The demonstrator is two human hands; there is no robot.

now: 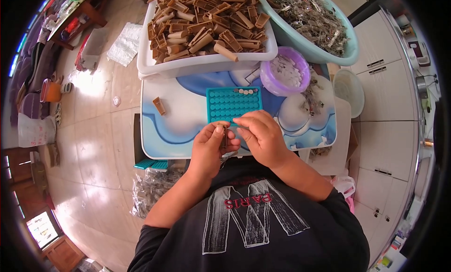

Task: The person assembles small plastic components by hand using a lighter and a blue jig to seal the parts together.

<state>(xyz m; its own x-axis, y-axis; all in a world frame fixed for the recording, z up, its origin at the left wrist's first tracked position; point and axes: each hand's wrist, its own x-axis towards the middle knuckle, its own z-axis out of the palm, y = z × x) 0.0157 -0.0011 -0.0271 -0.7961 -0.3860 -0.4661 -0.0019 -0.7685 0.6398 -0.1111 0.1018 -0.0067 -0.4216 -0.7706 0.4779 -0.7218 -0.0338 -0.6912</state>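
The left hand (pixel 210 147) is pinching a small brown plastic clip piece (pixel 224 136) upright at the near edge of the low blue-and-white desk (pixel 176 131). The right hand (pixel 260 133), fingers curled, is meeting it, seemingly pressing something in. The teal holed plastic tray (pixel 233 104) is lying just beyond, within easy reach.

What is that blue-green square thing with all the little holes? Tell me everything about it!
The teal tray is a flat square that looks like plastic, covered in neat rows of small round holes. It lies flat on the blue-and-white table, just beyond both hands. A few small pale pieces sit along its far edge; the other holes look empty.
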